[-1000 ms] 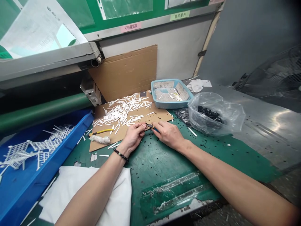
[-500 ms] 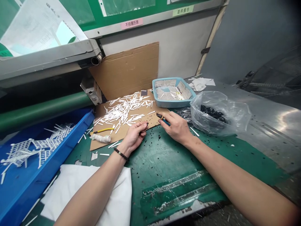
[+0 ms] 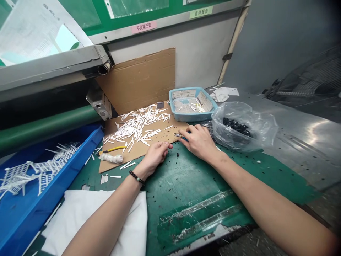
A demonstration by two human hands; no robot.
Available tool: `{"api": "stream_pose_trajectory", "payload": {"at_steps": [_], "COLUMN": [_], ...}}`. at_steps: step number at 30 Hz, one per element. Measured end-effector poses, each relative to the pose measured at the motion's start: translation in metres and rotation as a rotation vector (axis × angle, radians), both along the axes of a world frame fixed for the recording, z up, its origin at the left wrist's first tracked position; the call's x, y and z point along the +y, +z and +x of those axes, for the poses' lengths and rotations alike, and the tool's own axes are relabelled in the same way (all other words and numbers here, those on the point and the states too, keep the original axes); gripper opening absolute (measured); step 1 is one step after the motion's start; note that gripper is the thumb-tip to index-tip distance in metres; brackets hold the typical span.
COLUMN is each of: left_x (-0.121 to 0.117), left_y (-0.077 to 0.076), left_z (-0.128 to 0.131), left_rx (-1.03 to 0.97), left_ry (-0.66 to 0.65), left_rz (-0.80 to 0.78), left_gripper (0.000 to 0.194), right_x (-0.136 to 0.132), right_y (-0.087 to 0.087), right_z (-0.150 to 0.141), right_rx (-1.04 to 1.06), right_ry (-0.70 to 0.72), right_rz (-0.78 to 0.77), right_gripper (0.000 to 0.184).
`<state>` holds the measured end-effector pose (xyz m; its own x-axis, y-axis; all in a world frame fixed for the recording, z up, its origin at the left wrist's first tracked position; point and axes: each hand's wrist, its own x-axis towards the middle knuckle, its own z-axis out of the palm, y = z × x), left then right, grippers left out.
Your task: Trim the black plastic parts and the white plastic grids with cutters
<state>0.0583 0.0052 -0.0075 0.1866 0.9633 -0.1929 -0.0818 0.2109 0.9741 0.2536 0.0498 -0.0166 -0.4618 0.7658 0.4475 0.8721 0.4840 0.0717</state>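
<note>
One pair of small pliers (image 3: pixel 178 135) in grip of right hand (image 3: pixel 199 142), at near edge of cardboard sheet (image 3: pixel 105 167) on green counter (image 3: pixel 183 185). Nose short and dark; blue handle mostly covered by fingers; jaw gap too small to tell. Small black piece (image 3: pixel 178 155) on counter between the hands, surface detail too small to tell. More black parts (image 3: pixel 236 127) heaped in clear plastic bag (image 3: pixel 263 131), right of right hand. White sticks (image 3: pixel 135 126) in loose pile on cardboard.

Against one second ago: pliers drawn apart from left hand (image 3: pixel 156 156), then meeting at its fingertips. Against half a second ago: pliers lower and flatter; dark piece at left fingertips no longer visible.

Left hand: fingers curled, thumb and index finger together; contents hidden, cannot tell. Right hand: back upward, fingers bent round handle. Forearms converging from lower edge; beaded bracelet (image 3: pixel 136 176) on left wrist.
</note>
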Motion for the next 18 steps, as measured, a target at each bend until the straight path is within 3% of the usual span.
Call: {"api": "stream_pose_trajectory", "payload": {"at_steps": [4,9,14,18], "left_x": [-0.003,-0.009,-0.008,0.001], "left_y": [-0.004,-0.006,-0.007,-0.001], "left_z": [0.009,0.006,0.002,0.000], "left_rx": [0.389,0.653,0.470,0.122], "left_ry": [-0.070,-0.181,-0.110,0.031], "left_rz": [0.401,0.569,0.442,0.086], "left_gripper": [0.010,0.004,0.010,0.017], "right_x": [0.001,0.000,-0.002,-0.005], "right_y": [-0.001,-0.001,0.001,0.003], "right_z": [-0.001,-0.002,-0.002,-0.005], "right_rx": [0.007,0.020,0.049,0.118], "right_ry": [0.012,0.011,0.015,0.056], "right_rz": [-0.004,0.000,-0.018,0.016], "right_gripper": [0.028,0.027,0.026,0.030]}}
